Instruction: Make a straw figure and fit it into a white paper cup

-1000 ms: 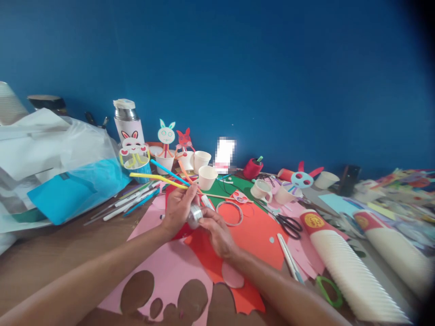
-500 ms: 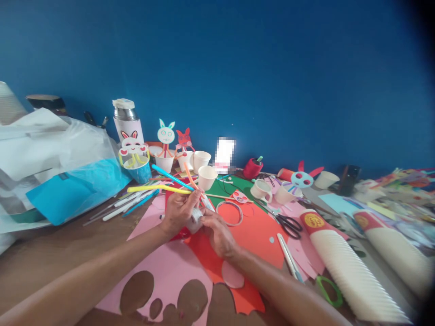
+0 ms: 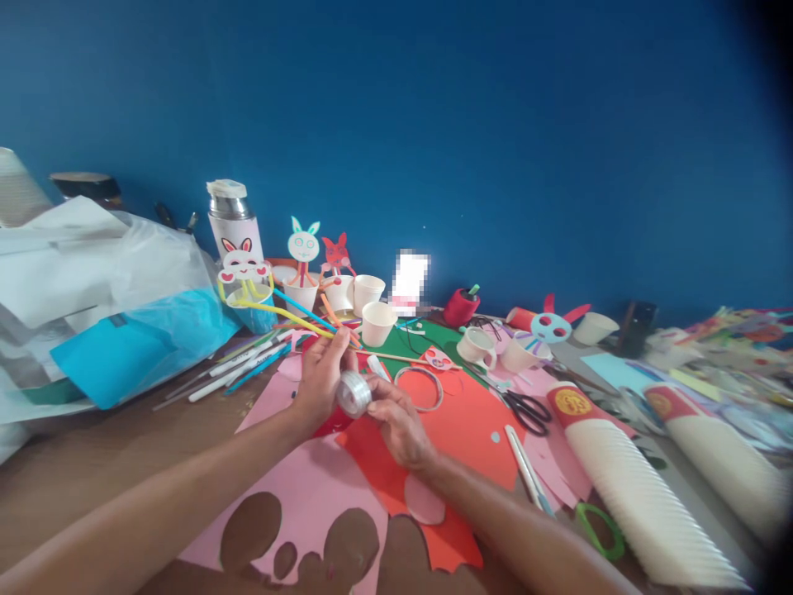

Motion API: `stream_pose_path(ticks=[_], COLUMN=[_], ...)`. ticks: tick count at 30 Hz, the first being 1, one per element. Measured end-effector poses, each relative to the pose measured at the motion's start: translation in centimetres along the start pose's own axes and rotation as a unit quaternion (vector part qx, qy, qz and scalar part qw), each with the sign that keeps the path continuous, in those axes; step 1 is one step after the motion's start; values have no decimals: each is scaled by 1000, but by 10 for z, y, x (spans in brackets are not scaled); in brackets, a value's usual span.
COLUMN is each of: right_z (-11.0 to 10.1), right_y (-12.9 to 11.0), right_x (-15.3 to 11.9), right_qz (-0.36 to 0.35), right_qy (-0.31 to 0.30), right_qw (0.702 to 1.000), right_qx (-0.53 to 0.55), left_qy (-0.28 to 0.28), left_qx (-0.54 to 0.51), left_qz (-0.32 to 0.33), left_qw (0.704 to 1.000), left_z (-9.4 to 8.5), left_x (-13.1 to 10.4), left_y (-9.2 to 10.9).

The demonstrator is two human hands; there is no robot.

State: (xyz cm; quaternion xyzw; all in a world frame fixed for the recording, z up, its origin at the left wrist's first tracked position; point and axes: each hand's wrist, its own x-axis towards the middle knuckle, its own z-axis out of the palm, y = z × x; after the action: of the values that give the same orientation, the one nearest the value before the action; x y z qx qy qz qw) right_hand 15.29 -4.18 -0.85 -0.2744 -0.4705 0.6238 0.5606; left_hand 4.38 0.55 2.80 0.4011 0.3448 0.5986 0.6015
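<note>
Clear roll [image 3: 355, 393] between the hands, round face toward us, just below and right of where our left hand [image 3: 323, 376] pinches coloured strips [image 3: 282, 311] running up-left. Our right hand [image 3: 400, 421] meets its right edge; whether pinching, we cannot tell.

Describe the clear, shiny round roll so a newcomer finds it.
Start at the large pink paper sheet with cut-out holes. Near its far edge, between left hand and right hand, is the clear roll. Unlike the thin pale ring lying to its right, it is thick and hand-held.
</note>
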Motion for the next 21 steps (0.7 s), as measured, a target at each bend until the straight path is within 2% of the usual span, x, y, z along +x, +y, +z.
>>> stream_pose_path(ticks=[3, 8, 16, 18, 21], right_z=[1, 5, 7, 7, 5], right_y=[-1, -2, -6, -6, -3], right_x=[-1, -1, 1, 1, 1], right_qz=[11, 40, 120, 122, 95], right_qy=[6, 55, 82, 79, 86], right_qw=[1000, 998, 989, 989, 992], right_qx=[-6, -14, -40, -38, -12], left_qy=[-6, -25, -50, -56, -42], left_qx=[33, 132, 281, 282, 227], left_qz=[26, 77, 155, 150, 108], left_qw=[999, 988, 946, 946, 967], left_z=[-1, -3, -2, -2, -2], left_x=[0, -3, -9, -9, -6], left_y=[0, 0, 6, 5, 1])
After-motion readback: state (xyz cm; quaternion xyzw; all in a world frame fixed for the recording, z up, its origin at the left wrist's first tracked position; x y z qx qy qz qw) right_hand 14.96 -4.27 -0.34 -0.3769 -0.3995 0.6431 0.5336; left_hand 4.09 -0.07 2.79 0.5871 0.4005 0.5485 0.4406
